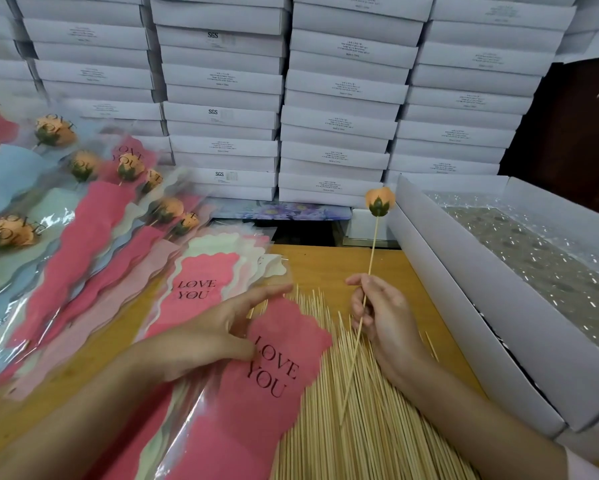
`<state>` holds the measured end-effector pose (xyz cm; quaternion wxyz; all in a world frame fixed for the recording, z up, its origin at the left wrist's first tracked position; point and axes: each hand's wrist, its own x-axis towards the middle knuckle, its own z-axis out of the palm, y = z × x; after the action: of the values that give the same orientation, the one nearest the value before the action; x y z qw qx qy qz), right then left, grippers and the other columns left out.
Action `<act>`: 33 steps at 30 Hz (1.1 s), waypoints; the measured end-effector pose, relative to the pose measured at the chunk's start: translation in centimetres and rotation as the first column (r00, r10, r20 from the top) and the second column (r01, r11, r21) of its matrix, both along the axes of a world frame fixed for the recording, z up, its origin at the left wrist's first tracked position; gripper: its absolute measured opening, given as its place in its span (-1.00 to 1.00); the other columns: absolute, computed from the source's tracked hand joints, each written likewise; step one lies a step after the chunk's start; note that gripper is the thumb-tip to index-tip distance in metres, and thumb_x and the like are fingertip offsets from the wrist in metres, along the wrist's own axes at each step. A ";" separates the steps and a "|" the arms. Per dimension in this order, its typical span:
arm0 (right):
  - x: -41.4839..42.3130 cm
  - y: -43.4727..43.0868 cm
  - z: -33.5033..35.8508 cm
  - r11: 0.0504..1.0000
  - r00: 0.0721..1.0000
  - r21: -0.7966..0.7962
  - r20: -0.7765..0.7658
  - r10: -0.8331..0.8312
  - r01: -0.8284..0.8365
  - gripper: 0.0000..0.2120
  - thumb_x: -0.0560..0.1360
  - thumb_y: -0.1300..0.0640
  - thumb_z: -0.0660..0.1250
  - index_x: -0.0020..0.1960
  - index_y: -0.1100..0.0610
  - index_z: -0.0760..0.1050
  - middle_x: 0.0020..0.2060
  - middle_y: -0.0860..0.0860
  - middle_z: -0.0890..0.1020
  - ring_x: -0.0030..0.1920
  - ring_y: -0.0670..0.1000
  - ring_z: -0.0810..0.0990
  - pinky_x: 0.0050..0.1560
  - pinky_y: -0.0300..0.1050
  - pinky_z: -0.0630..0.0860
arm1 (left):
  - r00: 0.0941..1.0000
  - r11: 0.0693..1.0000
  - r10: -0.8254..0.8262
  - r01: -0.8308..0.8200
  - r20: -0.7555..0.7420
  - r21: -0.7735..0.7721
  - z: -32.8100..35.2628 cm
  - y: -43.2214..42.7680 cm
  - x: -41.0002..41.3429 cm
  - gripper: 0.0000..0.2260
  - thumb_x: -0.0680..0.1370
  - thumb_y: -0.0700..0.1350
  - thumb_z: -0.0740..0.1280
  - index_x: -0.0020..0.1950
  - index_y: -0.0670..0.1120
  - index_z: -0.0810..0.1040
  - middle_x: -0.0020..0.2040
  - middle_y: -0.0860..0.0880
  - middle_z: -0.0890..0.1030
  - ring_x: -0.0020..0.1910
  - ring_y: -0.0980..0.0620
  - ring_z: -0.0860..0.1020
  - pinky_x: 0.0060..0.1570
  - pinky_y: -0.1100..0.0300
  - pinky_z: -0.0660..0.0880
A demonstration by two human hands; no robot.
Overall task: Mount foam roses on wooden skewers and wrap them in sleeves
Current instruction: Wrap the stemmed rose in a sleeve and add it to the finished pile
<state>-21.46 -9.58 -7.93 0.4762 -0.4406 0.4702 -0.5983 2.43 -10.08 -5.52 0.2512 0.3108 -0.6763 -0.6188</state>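
My right hand (383, 311) grips a wooden skewer (372, 251) near its middle, held upright with a peach foam rose (380, 199) mounted on its top end. My left hand (218, 329) pinches the upper edge of a pink "LOVE YOU" sleeve (277, 372), which lies tilted across a heap of loose skewers (353, 427) on the wooden table (329, 265). A stack of empty sleeves (201, 282) lies just behind that hand.
Finished roses in pink, blue and pale sleeves (83, 209) fan over the left of the table. A long open white box (464, 306) lined with clear film stands at the right. Stacks of flat white boxes (326, 98) wall the back.
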 end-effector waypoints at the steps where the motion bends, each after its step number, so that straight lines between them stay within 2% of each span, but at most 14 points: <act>1: 0.0 0.0 0.0 1.000 1.000 -0.001 0.003 0.001 -0.001 -0.71 0.68 0.14 0.09 -0.06 0.13 0.55 -0.49 -0.07 0.42 -0.52 -0.13 0.28 -0.35 -0.13 0.25 | 0.999 1.000 0.014 -0.014 -0.034 0.022 -0.2 0.0 -0.1 -0.27 0.37 -0.47 0.23 0.46 0.07 0.38 0.51 0.12 0.32 0.31 -0.15 0.52 0.12 -0.12 0.55; 4: 0.0 0.0 0.0 1.000 1.000 -0.001 0.004 0.001 -0.001 -0.71 0.68 0.14 0.09 -0.06 0.13 0.55 -0.50 -0.07 0.41 -0.52 -0.13 0.27 -0.35 -0.14 0.24 | 0.989 0.993 0.117 -0.116 -0.092 0.018 -0.5 0.3 -0.3 -0.49 0.47 -0.32 0.32 0.36 0.05 0.51 0.35 -0.18 0.50 0.27 -0.28 0.50 0.27 -0.17 0.47; 6: 0.0 0.1 0.1 1.000 1.000 0.003 -0.005 0.000 0.000 -0.71 0.68 0.14 0.09 -0.06 0.13 0.55 -0.49 -0.06 0.42 -0.52 -0.13 0.28 -0.35 -0.14 0.25 | 0.970 0.964 0.223 -0.234 -0.092 -0.125 -0.7 0.4 -0.7 -0.65 0.52 -0.30 0.35 0.25 0.01 0.61 0.25 -0.11 0.60 0.25 -0.16 0.55 0.25 0.03 0.50; 7: 0.0 0.1 0.1 1.000 1.000 0.004 -0.013 0.000 0.000 -0.71 0.68 0.13 0.09 -0.06 0.13 0.56 -0.49 -0.07 0.42 -0.52 -0.13 0.28 -0.35 -0.14 0.26 | 0.956 0.941 0.276 -0.290 -0.098 -0.177 -0.7 0.4 -1.0 -0.71 0.54 -0.31 0.35 0.18 -0.02 0.64 0.18 -0.08 0.65 0.18 -0.09 0.60 0.15 0.14 0.54; 9: -0.1 0.2 0.2 1.000 0.999 -0.001 -0.036 -0.002 0.002 -0.71 0.67 0.13 0.09 -0.05 0.12 0.56 -0.48 -0.07 0.43 -0.51 -0.13 0.30 -0.36 -0.13 0.26 | 0.919 0.900 0.370 -0.391 -0.136 -0.194 -1.0 0.4 -1.4 -0.81 0.53 -0.30 0.38 0.03 -0.07 0.69 -0.04 -0.20 0.67 -0.10 -0.05 0.62 -0.14 0.28 0.54; 12: -0.1 0.3 0.5 0.999 0.995 -0.031 -0.095 -0.011 0.009 -0.73 0.67 0.11 0.10 -0.01 0.10 0.57 -0.47 -0.07 0.45 -0.50 -0.12 0.31 -0.38 -0.14 0.28 | 0.876 0.852 0.449 -0.479 -0.177 -0.209 -1.6 0.1 -1.6 -0.96 0.47 -0.25 0.44 -0.12 -0.14 0.67 -0.36 -0.22 0.45 -0.42 0.04 0.42 -0.45 0.35 0.34; 15: 0.1 0.4 1.1 0.997 0.991 -0.073 -0.131 -0.019 0.009 -0.75 0.67 0.09 0.12 0.04 0.03 0.59 -0.44 -0.08 0.47 -0.50 -0.14 0.32 -0.43 -0.23 0.31 | 0.862 0.821 0.483 -0.506 -0.153 -0.264 -2.2 -0.3 -1.5 -0.94 0.47 -0.25 0.45 -0.14 -0.17 0.59 -0.37 -0.14 0.32 -0.44 0.00 0.21 -0.50 0.28 0.18; 18: 0.2 0.4 2.3 0.991 0.992 -0.133 -0.124 -0.001 -0.016 -0.78 0.66 0.14 0.14 0.10 0.02 0.56 -0.41 -0.07 0.51 -0.50 -0.14 0.33 -0.44 -0.26 0.32 | 0.867 0.841 0.457 -0.494 -0.200 -0.219 -2.4 -0.3 -1.6 -0.87 0.48 -0.36 0.41 -0.04 -0.27 0.49 -0.33 -0.16 0.44 -0.41 0.00 0.31 -0.46 0.33 0.30; 19: 0.3 0.4 2.9 0.987 0.993 -0.160 -0.120 0.005 -0.024 -0.79 0.66 0.17 0.14 0.12 0.04 0.55 -0.39 -0.07 0.52 -0.50 -0.13 0.33 -0.43 -0.25 0.32 | 0.867 0.853 0.449 -0.488 -0.217 -0.184 -2.5 -0.4 -1.7 -0.83 0.48 -0.40 0.39 0.00 -0.28 0.46 -0.34 -0.09 0.49 -0.43 0.05 0.38 -0.45 0.36 0.35; 21: 0.2 0.3 4.1 0.978 0.993 -0.209 -0.116 0.004 -0.028 -0.80 0.65 0.21 0.15 0.14 0.04 0.52 -0.37 -0.06 0.53 -0.50 -0.12 0.34 -0.43 -0.26 0.33 | 0.868 0.871 0.437 -0.474 -0.235 -0.131 -2.5 -0.5 -1.8 -0.75 0.47 -0.43 0.38 0.07 -0.25 0.43 -0.36 0.00 0.50 -0.44 0.13 0.45 -0.43 0.37 0.42; 23: 0.2 0.2 5.3 0.967 0.992 -0.253 -0.128 -0.017 -0.016 -0.80 0.64 0.24 0.16 0.14 0.04 0.51 -0.37 -0.07 0.54 -0.49 -0.12 0.36 -0.43 -0.27 0.36 | 0.872 0.874 0.434 -0.468 -0.225 -0.131 -2.6 -0.6 -1.8 -0.72 0.45 -0.41 0.39 0.10 -0.20 0.45 -0.36 -0.03 0.46 -0.42 0.09 0.44 -0.42 0.34 0.43; 27: 0.0 -0.3 7.5 0.941 0.988 -0.331 -0.109 -0.111 0.069 -0.81 0.64 0.28 0.14 0.10 0.08 0.48 -0.42 -0.11 0.56 -0.50 -0.15 0.39 -0.45 -0.31 0.38 | 0.880 0.864 0.436 -0.468 -0.191 -0.183 -2.4 -0.5 -1.7 -0.78 0.46 -0.37 0.40 0.06 -0.19 0.50 -0.38 -0.04 0.46 -0.38 -0.03 0.42 -0.40 0.30 0.41; 30: -0.4 -1.0 8.8 0.923 0.983 -0.358 -0.067 -0.173 0.138 -0.83 0.67 0.25 0.10 0.10 0.11 0.45 -0.43 -0.11 0.56 -0.48 -0.14 0.45 -0.44 -0.30 0.42 | 0.881 0.855 0.437 -0.469 -0.179 -0.220 -2.4 -0.4 -1.8 -0.85 0.48 -0.36 0.39 0.01 -0.22 0.53 -0.38 0.00 0.50 -0.40 0.05 0.46 -0.40 0.33 0.41; 33: -0.6 -1.6 9.1 0.904 0.971 -0.384 -0.063 -0.228 0.188 -0.83 0.68 0.22 0.06 0.09 0.10 0.42 -0.39 -0.09 0.57 -0.45 -0.12 0.51 -0.43 -0.30 0.45 | 0.881 0.843 0.443 -0.472 -0.166 -0.256 -2.4 -0.5 -1.9 -0.92 0.50 -0.35 0.38 -0.03 -0.24 0.55 -0.33 -0.13 0.50 -0.33 -0.02 0.47 -0.33 0.31 0.42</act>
<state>-22.02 -11.20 1.15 0.2907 -0.5021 0.4163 -0.7000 0.49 -10.56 -7.95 0.4680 0.3914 -0.6520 -0.4502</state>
